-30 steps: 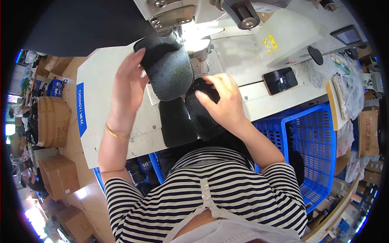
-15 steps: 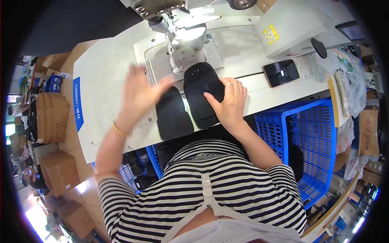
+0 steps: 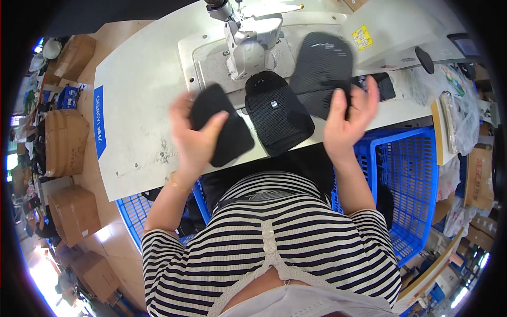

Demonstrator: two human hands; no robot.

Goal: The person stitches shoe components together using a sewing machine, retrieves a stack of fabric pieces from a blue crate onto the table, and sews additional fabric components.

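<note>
My left hand [image 3: 196,134] is closed on a smooth black rounded panel [image 3: 221,119], thumb on top, near the table's front edge. My right hand [image 3: 351,119] grips the lower end of a black mesh panel [image 3: 323,63], which is tilted and smeared by motion, with a few pale marks near its top. Between the hands lies a stack of black mesh panels [image 3: 280,124] of similar rounded shape, a small light tag on the uppermost one. The sewing machine's white post [image 3: 253,55] stands just behind the stack.
A dark phone [image 3: 387,86] lies on the white table [image 3: 140,116], partly behind my right hand. Blue plastic baskets [image 3: 406,185] stand below the table's front edge. The machine's pale housing [image 3: 401,37] is at the back right. Cardboard boxes [image 3: 66,142] stand on the left.
My right hand has lifted a mesh panel off the stack and moved it right, uncovering a tagged one. My left hand has come down and taken hold of the smooth panel.
</note>
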